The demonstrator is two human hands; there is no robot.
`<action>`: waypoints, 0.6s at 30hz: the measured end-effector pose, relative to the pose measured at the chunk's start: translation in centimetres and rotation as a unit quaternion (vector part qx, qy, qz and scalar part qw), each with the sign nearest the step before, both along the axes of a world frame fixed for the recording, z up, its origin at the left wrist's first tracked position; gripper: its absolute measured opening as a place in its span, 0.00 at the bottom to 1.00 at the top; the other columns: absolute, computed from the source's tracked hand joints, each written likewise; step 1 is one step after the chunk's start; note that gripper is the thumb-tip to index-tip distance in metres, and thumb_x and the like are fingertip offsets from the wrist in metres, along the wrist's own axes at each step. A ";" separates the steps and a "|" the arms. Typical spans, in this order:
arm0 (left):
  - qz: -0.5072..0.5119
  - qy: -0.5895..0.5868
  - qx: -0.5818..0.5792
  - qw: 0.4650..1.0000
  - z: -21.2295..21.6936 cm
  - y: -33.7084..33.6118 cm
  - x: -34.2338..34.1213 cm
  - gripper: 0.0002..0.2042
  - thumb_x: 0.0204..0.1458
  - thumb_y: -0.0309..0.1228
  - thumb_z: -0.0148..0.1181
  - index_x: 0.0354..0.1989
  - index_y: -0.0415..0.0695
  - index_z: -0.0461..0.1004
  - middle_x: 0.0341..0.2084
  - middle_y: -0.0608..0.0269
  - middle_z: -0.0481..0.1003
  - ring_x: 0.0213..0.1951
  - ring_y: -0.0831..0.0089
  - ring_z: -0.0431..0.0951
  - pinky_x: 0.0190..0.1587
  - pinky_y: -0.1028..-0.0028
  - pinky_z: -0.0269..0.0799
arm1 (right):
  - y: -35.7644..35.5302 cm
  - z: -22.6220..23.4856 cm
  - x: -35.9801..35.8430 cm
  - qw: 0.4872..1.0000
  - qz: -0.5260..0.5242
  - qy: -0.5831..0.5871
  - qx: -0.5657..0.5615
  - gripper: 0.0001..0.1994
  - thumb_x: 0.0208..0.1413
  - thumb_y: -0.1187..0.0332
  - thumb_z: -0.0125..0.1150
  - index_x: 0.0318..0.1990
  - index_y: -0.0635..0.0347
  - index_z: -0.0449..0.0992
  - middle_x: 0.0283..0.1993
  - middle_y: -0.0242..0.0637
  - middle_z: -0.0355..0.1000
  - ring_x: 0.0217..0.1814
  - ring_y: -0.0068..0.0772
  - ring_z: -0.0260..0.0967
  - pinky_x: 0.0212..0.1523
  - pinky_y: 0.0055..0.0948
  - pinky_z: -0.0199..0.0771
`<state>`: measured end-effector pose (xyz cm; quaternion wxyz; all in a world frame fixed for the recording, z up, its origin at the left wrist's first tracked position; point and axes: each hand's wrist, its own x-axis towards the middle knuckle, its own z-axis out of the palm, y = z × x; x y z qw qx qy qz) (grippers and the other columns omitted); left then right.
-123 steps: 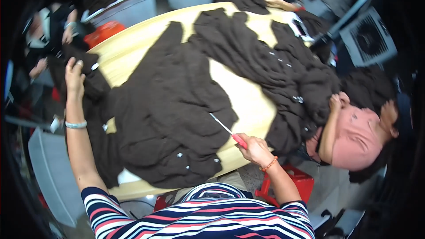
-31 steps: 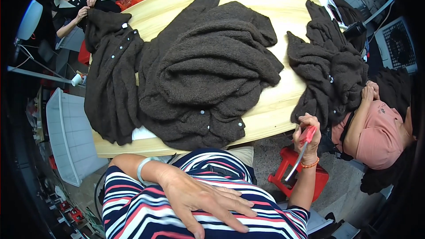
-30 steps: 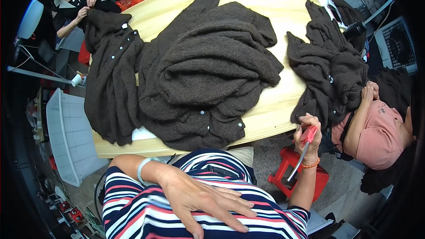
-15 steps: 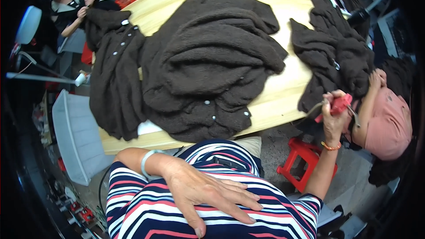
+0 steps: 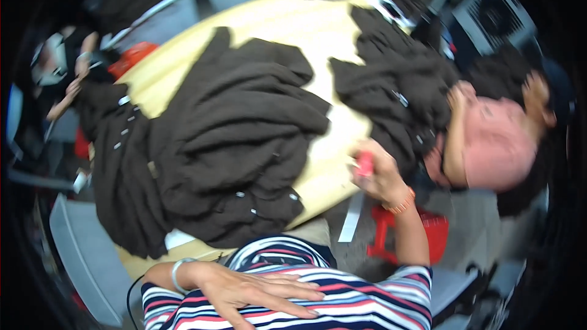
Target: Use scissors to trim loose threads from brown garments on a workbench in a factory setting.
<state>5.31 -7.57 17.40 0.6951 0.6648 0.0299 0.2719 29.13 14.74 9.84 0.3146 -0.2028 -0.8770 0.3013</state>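
My left hand (image 5: 254, 293) lies flat on my striped shirt (image 5: 361, 299), fingers stretched out and holding nothing. My right hand (image 5: 382, 174) is raised over the table's near right edge, its fingers closed on a small red object (image 5: 365, 164). Motion blur hides that object's exact kind. In front of me a heap of dark brown fuzzy garments (image 5: 244, 116) with small pale buttons covers the middle of the table. Left of it, another brown garment (image 5: 125, 165) with a row of buttons drapes over the table's edge. More brown garments (image 5: 403, 79) lie just beyond my right hand.
The pale wooden table (image 5: 336, 146) curves around me. A grey bin (image 5: 85, 256) stands at the left, a red stool (image 5: 431, 232) at the right. One co-worker in pink (image 5: 498, 143) sits at the right; another person's hands (image 5: 73, 85) hold cloth at the far left.
The view has swung to the right, so the garments appear further left and lower. My right hand has moved inward to the table edge with the red object. My left hand still rests flat.
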 end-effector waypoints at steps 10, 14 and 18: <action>-0.040 -0.172 -0.039 0.984 1.9 0.7 -0.4 0.27 0.53 0.43 0.63 0.58 0.39 0.72 0.63 0.36 0.60 0.68 0.33 0.46 0.65 0.38 0.34 | 3.3 2.8 -1.0 0.980 -0.116 0.051 -0.154 0.11 0.52 0.76 0.59 0.43 0.61 0.69 0.32 0.28 0.66 0.33 0.20 0.65 0.38 0.23 0.68; -0.069 -0.153 -0.066 0.984 1.8 0.5 -1.4 0.23 0.53 0.42 0.64 0.56 0.47 0.75 0.62 0.38 0.63 0.67 0.29 0.46 0.62 0.33 0.30 | 3.4 4.3 -4.5 0.991 -0.044 0.015 -0.124 0.16 0.47 0.75 0.64 0.45 0.60 0.68 0.29 0.37 0.69 0.31 0.31 0.74 0.30 0.32 0.72; -0.048 -0.151 -0.081 0.984 1.7 0.2 -0.9 0.23 0.55 0.44 0.61 0.58 0.50 0.73 0.62 0.33 0.60 0.67 0.29 0.48 0.62 0.34 0.33 | 2.4 1.7 -4.7 0.999 0.008 0.031 0.033 0.19 0.41 0.74 0.69 0.43 0.62 0.70 0.34 0.43 0.68 0.36 0.42 0.71 0.37 0.34 0.72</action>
